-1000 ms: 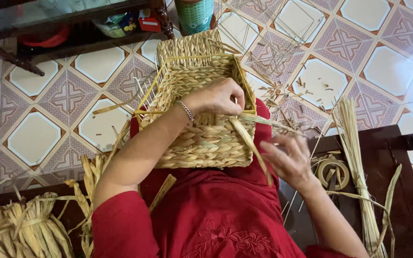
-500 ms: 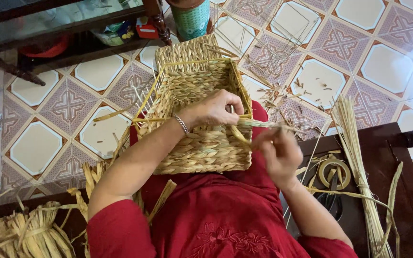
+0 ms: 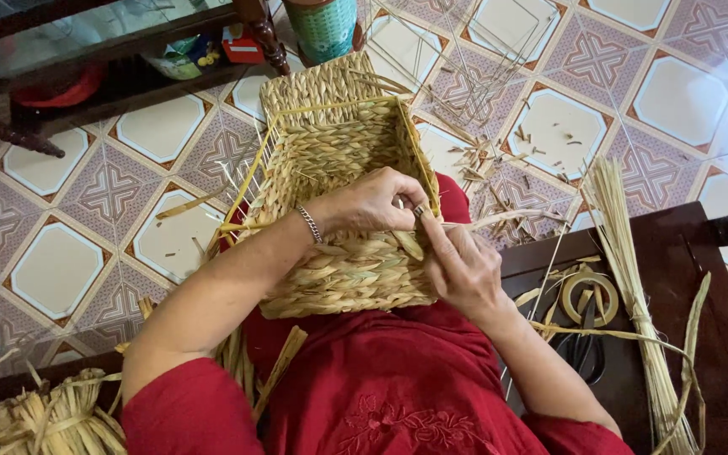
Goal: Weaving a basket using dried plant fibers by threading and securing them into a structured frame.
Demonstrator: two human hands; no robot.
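Note:
A rectangular woven straw basket (image 3: 330, 160) rests on my lap, open side up, with a yellow frame showing along its rim. My left hand (image 3: 372, 202), with a silver bracelet on the wrist, reaches over the near right corner and pinches the weave there. My right hand (image 3: 461, 265) sits right beside it at the basket's right wall, fingers closed on a straw strand (image 3: 507, 219) that trails off to the right. Both hands touch at the corner.
A straw bundle (image 3: 625, 278) and scissors (image 3: 587, 337) lie on a dark wooden seat at right. More straw (image 3: 35, 417) is heaped at lower left. Loose cuttings litter the patterned tile floor (image 3: 566, 126). A dark shelf (image 3: 86, 59) and green container (image 3: 322, 25) stand ahead.
My right hand has moved up and left from my lap to the basket's corner, drawing the strand tight. The left hand stayed on the rim.

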